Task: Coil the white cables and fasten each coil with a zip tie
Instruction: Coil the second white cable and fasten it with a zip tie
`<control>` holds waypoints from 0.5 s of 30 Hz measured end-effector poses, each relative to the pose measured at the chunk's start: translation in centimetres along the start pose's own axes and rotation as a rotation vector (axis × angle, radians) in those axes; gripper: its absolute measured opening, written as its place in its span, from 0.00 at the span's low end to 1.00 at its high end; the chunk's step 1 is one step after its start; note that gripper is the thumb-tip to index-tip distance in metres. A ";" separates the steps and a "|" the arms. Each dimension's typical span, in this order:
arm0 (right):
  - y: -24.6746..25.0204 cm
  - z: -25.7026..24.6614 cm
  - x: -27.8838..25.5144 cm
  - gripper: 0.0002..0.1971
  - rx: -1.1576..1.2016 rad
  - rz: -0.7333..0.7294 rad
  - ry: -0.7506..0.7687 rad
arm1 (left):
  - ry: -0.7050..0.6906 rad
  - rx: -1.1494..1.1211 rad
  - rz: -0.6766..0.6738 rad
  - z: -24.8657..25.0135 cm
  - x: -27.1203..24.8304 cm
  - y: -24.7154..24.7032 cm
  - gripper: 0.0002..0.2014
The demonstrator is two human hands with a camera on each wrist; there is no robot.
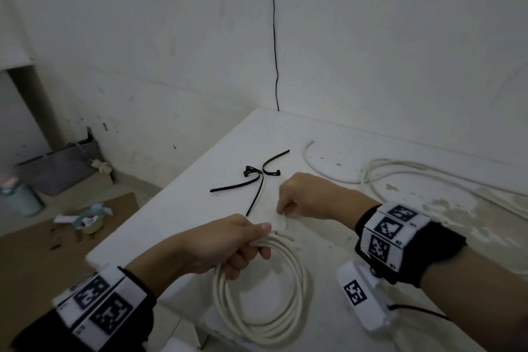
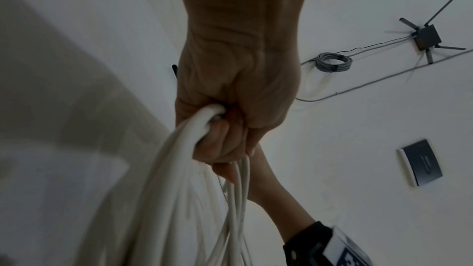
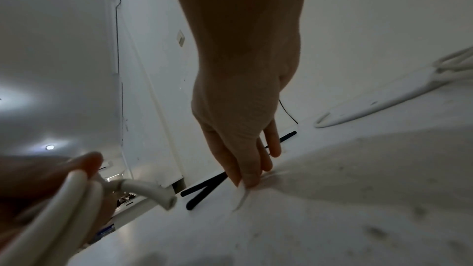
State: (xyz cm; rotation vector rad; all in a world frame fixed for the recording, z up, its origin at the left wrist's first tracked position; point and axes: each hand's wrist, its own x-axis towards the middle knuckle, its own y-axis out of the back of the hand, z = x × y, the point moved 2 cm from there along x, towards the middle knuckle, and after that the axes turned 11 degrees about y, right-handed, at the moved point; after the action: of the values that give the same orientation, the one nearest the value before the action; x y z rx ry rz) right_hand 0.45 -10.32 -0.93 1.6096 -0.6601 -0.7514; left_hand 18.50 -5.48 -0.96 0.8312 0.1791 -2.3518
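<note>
Gripping the white cable coil [image 1: 261, 291] over the worktop [image 1: 328, 134], left hand [image 1: 225, 243] has its fingers curled round the loops. Right hand [image 1: 307, 197] pinches what looks like a white zip tie [image 3: 242, 197]; black zip ties [image 1: 251, 180] lie beyond. Wristband markers unreadable. Only the left wrist view shows a router [image 2: 427, 36].

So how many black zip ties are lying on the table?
3 black zip ties, clustered: curved tie farthest away; two with heads touching, left-pointing tie and near-pointing tie. None seems hidden.
</note>
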 end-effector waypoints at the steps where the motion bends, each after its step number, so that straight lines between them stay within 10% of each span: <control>1: 0.2 0.1 -0.5 0.11 0.010 0.030 0.003 | -0.003 -0.004 -0.001 0.1 0.0 0.0 0.21; 8: 4.5 0.7 -6.8 0.04 0.526 0.914 -0.073 | -0.139 0.041 -0.003 3.6 0.6 -1.3 0.19; 15: 6.2 1.3 -13.7 0.05 0.737 1.121 -0.151 | -0.357 0.147 0.008 9.1 2.5 -6.7 0.19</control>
State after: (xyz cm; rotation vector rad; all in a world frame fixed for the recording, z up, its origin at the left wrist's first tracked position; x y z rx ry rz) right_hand -9.37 -1.61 6.60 1.4597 -1.8732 0.2572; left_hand 8.24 -4.42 4.18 0.4626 -0.1472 -2.4811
